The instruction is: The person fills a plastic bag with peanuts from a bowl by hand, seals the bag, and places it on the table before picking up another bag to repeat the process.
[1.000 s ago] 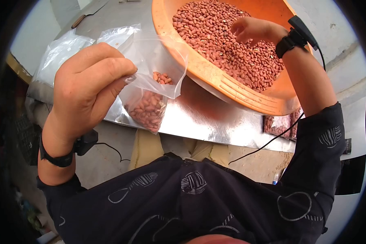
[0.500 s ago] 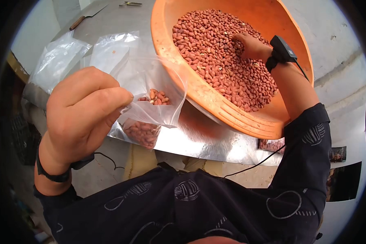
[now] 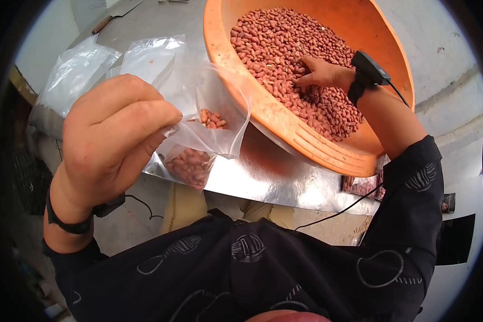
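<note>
My left hand (image 3: 115, 134) pinches the edge of a clear plastic bag (image 3: 214, 142), whose mouth gapes open. Peanuts with reddish skins (image 3: 190, 165) lie in the bottom of the bag. At the upper right, a tilted orange basin (image 3: 333, 159) holds a large heap of red-skinned peanuts (image 3: 273, 43). My right hand (image 3: 319, 72) rests in that heap with its thumb and fingers apart, the fingertips partly sunk among the peanuts.
Empty clear bags (image 3: 78, 72) lie flat on the metal table (image 3: 290, 190) at the left. A knife with a wooden handle (image 3: 103, 24) lies at the back left. Filled peanut packs (image 3: 359, 185) sit below the basin's right end.
My right hand has shifted left and slightly down in the heap, and its fingers have spread. My left hand has moved slightly up with the bag.
</note>
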Demonstrator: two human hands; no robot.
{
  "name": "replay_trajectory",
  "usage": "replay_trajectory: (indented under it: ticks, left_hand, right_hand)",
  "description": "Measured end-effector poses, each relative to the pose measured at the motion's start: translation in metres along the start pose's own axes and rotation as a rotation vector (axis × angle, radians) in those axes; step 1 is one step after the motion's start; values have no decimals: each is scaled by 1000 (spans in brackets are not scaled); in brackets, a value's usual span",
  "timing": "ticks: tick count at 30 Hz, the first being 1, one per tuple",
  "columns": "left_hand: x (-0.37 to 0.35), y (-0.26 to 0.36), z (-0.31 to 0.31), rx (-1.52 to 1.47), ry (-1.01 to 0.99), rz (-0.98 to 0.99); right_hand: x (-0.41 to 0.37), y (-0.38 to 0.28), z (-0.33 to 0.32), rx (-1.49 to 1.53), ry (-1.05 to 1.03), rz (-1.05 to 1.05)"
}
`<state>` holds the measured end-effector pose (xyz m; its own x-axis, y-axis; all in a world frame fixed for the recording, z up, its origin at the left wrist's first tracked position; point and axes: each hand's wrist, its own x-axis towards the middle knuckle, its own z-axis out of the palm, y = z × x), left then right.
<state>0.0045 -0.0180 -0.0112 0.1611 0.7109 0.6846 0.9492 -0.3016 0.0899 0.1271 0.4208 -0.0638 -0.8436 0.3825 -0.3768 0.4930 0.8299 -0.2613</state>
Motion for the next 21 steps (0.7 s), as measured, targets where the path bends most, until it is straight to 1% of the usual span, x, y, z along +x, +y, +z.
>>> replay_trajectory:
  ticks: [2,3,5,8,11,12,15,16,19,20,21]
  left_hand:
    - [0,1,0,-4,2,4]
    - [0,1,0,0,4,5]
    - [0,0,1,6,8,9]
    - [0,1,1,13,14,7]
    - [0,2,-1,13,3,17]
    - [1,2,0,9,14,19]
    - [3,4,3,2,33,24]
    - [3,5,3,1,30,22]
    - [4,6,0,8,5,53]
    - [4,6,-1,12,-3,66]
    - [4,6,-1,14,-2,59]
  right_hand:
    - [-2,-10,22,-169,67,-54]
    - [4,2,42,-265,255,-154]
    - [-19,-38,27,-125,-8,-10]
    - [-16,-22,40,-158,165,-225]
    - [-51,-60,32,105,21,-73]
    - [-52,-62,32,192,-33,-67]
    - [-60,-62,26,48,-22,-144]
    - [-62,-57,28,106,12,-189]
    - [-72,-55,12,302,-84,-105]
    - [-75,-56,7,424,-58,-87]
    - [-78,-60,-2,476,-46,-103]
